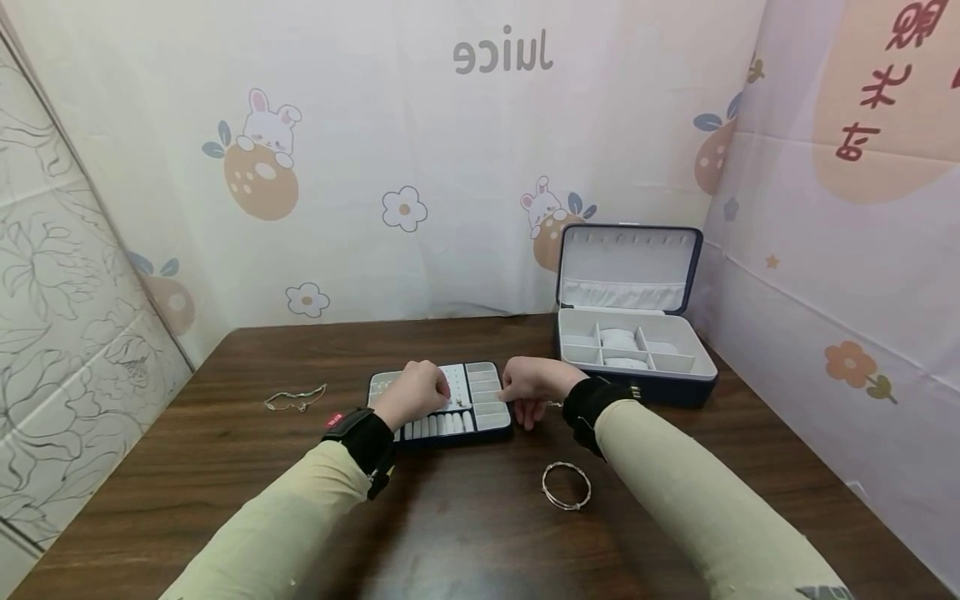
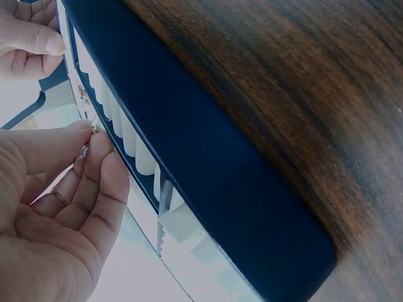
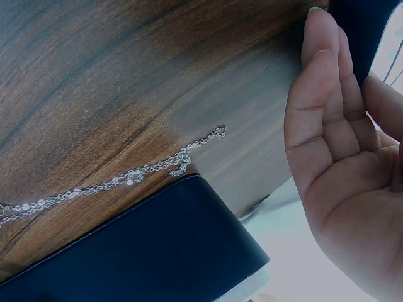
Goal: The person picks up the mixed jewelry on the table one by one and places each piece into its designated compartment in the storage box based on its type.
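Close by, two pale sleeves (image 1: 292, 512) are stretching over a brown table (image 1: 480, 533). A shiny bangle (image 1: 576, 507) is lying flat in front of the right arm, maybe put there to be out of the way.

Farther in, a blue tray (image 2: 208, 151) is sitting between the hands. The left hand (image 1: 416, 392) is pinching a tiny shiny piece (image 2: 83, 152) just above the tray. Thumb and fingertips are closing on it, probably because it is too small for a whole fist. I can't tell just what it is. The right hand (image 1: 536, 385) is holding the tray's right edge with thumb and fingers, likely so it won't slide.

One thin chain (image 1: 300, 395) is resting on the table to the left. Another chain (image 3: 126, 179) is lying just beside a dark box (image 1: 675, 390). That box is standing at the back right, its lid (image 1: 633, 258) leaning up, perhaps so its little rooms are easy to reach. Behind everything, a bunny cloth (image 1: 337, 150) is hanging.
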Demonstrator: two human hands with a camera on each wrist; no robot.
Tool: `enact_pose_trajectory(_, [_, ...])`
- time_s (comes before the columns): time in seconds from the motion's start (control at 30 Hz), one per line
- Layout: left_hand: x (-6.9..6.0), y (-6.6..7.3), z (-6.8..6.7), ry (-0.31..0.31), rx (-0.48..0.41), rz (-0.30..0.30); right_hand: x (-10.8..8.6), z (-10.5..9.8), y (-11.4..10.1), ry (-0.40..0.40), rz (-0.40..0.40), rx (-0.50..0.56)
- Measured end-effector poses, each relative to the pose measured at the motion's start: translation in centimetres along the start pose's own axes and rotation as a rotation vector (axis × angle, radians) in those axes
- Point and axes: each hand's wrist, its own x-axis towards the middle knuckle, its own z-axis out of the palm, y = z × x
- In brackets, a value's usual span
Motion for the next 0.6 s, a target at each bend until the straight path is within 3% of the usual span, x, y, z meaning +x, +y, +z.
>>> enact_pose_trajectory(0.6, [-0.27,0.04,0.03,0.017,0.025,0.044,-0.03,-0.15,-0.14,-0.012,0.018,0.002])
